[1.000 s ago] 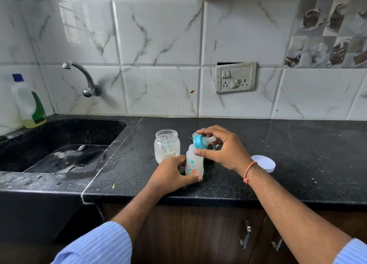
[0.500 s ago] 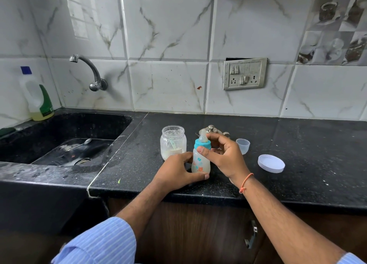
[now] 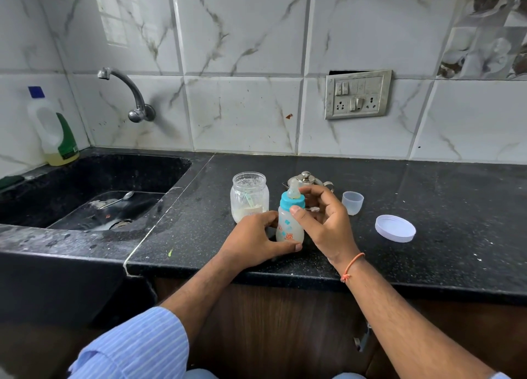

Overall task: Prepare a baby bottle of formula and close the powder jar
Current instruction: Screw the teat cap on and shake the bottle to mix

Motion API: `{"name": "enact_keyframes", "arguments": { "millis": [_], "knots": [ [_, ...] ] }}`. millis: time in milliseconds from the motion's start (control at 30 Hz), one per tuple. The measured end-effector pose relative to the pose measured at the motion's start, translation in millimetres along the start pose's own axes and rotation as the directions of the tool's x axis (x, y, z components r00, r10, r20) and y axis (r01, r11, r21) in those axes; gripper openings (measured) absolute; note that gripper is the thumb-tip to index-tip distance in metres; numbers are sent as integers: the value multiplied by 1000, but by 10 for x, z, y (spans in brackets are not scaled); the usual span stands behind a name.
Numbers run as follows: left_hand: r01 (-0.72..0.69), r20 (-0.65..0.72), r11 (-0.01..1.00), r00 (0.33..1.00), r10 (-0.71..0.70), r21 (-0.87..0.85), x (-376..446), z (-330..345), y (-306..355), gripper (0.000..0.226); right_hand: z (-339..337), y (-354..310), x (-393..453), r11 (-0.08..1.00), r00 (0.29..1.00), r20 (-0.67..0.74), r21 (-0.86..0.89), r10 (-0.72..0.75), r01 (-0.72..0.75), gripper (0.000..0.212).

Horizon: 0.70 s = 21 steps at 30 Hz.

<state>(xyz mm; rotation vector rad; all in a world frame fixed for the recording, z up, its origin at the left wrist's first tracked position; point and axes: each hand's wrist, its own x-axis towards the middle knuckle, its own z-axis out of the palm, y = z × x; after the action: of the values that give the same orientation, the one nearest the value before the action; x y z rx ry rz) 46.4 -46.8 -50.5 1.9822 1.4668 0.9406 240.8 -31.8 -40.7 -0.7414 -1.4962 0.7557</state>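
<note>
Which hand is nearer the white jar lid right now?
Right. The right hand, fingers at the baby bottle's blue collar, sits just left of the white jar lid. The left hand grips the bottle's base, farther left.

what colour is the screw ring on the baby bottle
Bright blue-turquoise. The screw ring sits below the clear teat on the baby bottle, best seen in the head view.

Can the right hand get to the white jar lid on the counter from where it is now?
Probably yes. The white jar lid lies alone on the counter, to the right of the right hand, with bare surface between them. The hand is at the baby bottle and must leave it first.
</note>
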Motion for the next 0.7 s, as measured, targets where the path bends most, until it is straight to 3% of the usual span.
{"name": "enact_keyframes", "arguments": {
  "millis": [300,433,700],
  "knots": [
    [-1,2,1000,1000,1,-6,-3,7,14,46,6,-23,13,999,997,74,20,29,-31,51],
    [-19,10,1000,1000,19,-18,6,10,6,46,32,-23,8,989,995,76,128,68,-77,46],
    [-79,21,996,997,80,-43,45,7,-67,48,37,-57,2,989,996,54,126,72,-78,43]
  ]
}}
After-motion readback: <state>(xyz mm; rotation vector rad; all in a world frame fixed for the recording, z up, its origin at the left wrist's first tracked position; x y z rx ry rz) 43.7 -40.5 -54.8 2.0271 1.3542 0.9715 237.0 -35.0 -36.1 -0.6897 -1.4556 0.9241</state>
